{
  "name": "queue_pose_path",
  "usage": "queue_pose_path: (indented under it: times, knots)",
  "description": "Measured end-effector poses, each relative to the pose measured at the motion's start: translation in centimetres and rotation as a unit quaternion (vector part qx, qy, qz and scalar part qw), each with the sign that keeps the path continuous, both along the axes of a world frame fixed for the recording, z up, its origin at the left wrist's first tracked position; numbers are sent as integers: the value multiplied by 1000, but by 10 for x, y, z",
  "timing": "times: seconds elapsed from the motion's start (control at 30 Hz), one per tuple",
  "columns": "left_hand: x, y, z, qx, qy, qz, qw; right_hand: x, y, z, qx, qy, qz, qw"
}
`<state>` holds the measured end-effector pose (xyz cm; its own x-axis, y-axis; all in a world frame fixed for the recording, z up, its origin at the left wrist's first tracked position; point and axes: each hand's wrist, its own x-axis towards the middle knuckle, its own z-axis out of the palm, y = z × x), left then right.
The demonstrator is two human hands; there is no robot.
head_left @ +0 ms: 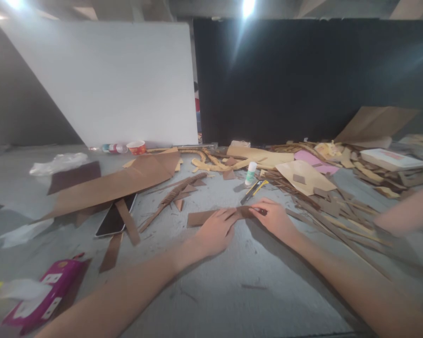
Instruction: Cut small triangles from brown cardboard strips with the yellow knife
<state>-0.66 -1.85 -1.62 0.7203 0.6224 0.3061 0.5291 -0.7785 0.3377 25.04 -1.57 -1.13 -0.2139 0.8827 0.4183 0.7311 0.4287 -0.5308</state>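
Observation:
A brown cardboard strip (200, 218) lies flat on the grey table (232, 286) in front of me. My left hand (215, 231) rests on the strip's middle with its fingers stretched flat, pressing it down. My right hand (274, 217) is at the strip's right end, fingers curled and pinched on it. A yellow and black utility knife (253, 189) lies just beyond my hands, and a white glue stick (250, 173) stands behind it.
A large brown cardboard sheet (116, 184) partly covers a dark tablet (113, 219) at the left. Cardboard scraps and strips (338, 206) pile up at the right. A pink packet (42, 300) sits near left. Another person's arm (409, 211) shows at the right edge.

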Motion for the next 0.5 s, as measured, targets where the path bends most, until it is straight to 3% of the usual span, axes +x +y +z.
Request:
queue_pose_path:
  times: [0.3, 0.5]
  knots:
    - [1, 1, 1, -2, -4, -3, 1000, 3, -5, 5, 11, -135, 114, 984]
    - [1, 1, 3, -14, -7, -3, 1000, 6, -7, 12, 2, -214, 127, 969]
